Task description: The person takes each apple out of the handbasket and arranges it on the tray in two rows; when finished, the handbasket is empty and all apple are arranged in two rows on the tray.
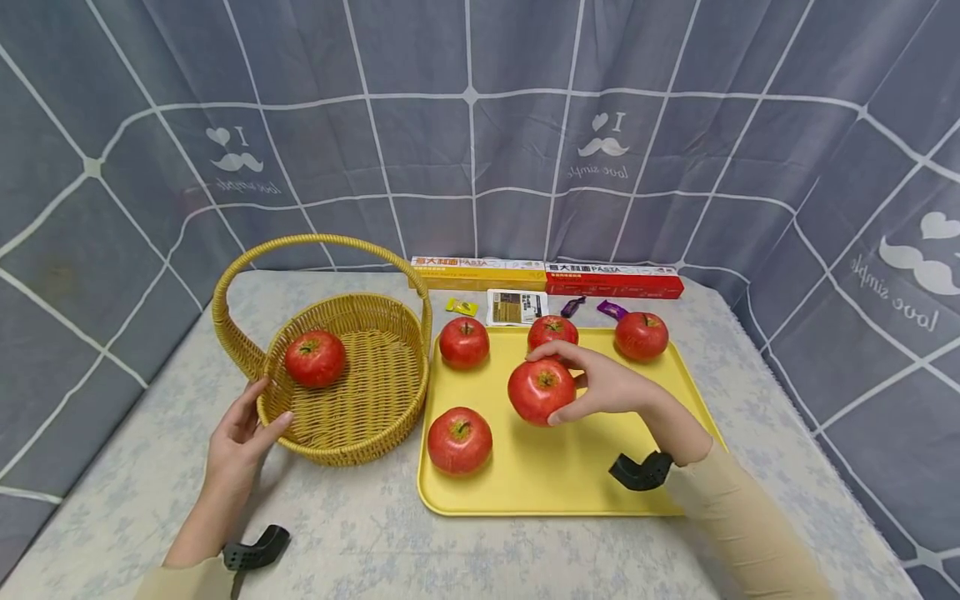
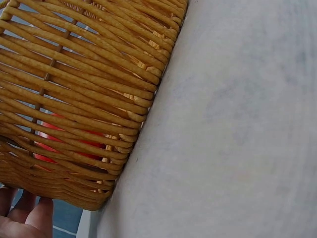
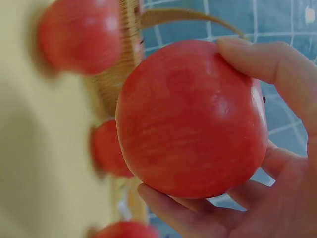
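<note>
My right hand [image 1: 607,382] grips a red apple [image 1: 542,390] above the yellow tray [image 1: 555,487], its thumb and fingers spread round the sides. In the right wrist view, that apple [image 3: 193,119] fills the middle, apart from the blurred tray. My left hand [image 1: 238,446] holds the near left rim of a woven basket [image 1: 360,454] with a tall handle, the thumb over the edge. Another apple [image 1: 315,358] lies inside the basket, at its left. From the left wrist, the fingertips [image 2: 40,213] show against the basket's weave [image 2: 84,94].
Several more apples sit on the tray: one near the front left [image 1: 460,441], others along its back edge. Behind it lie two pasta boxes, yellow [image 1: 477,277] and red [image 1: 615,283], a white packet [image 1: 516,307] and small wrapped candies [image 1: 611,309]. A grey checked curtain [image 1: 420,150] surrounds the table.
</note>
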`<state>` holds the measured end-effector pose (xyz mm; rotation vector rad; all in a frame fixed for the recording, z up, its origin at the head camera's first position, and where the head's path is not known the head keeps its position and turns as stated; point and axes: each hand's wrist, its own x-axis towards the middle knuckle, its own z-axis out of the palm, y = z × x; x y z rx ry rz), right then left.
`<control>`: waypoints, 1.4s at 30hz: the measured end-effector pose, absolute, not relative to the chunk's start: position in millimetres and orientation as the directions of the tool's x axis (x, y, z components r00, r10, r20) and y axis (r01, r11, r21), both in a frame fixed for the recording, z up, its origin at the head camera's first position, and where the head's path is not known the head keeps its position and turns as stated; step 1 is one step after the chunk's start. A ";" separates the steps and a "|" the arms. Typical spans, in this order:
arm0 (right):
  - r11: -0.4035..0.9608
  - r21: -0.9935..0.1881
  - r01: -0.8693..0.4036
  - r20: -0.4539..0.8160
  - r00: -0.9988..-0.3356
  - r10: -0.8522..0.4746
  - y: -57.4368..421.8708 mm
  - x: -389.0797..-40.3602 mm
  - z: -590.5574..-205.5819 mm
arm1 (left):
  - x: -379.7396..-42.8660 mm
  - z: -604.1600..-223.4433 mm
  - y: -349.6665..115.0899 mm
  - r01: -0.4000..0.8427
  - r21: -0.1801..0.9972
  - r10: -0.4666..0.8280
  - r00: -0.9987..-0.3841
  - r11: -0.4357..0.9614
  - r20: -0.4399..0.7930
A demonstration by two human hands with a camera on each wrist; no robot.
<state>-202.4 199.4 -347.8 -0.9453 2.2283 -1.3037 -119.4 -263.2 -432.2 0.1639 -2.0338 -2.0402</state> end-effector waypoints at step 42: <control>0.463 -0.768 -0.443 -0.125 -0.605 -0.786 189.9 -215.7 -316.2 | -119.5 -432.4 -263.0 0.106 0.994 -0.258 -0.960 0.028 0.110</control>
